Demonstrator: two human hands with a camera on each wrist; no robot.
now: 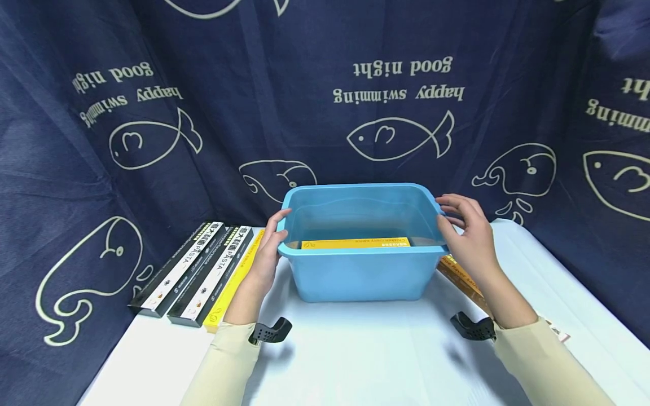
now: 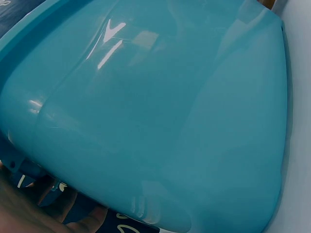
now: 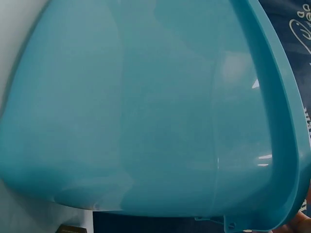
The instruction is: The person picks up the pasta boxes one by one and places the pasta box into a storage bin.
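A light blue plastic bin stands between both hands in the head view. My left hand grips its left rim, fingertips curling over the edge. On the right rim my right hand holds on, thumb and fingers at the edge. Inside the bin a yellow box labelled chicken curry sauce shows above the front rim. The bin wall fills both wrist views, in the left wrist view and the right wrist view, with only parts of the fingers showing. Whether the bin touches the table I cannot tell.
Left of the bin, two black-and-white pasta boxes and a yellow box lie side by side on the white table. An orange-brown box lies at the right, partly behind my right arm. A dark blue curtain hangs behind.
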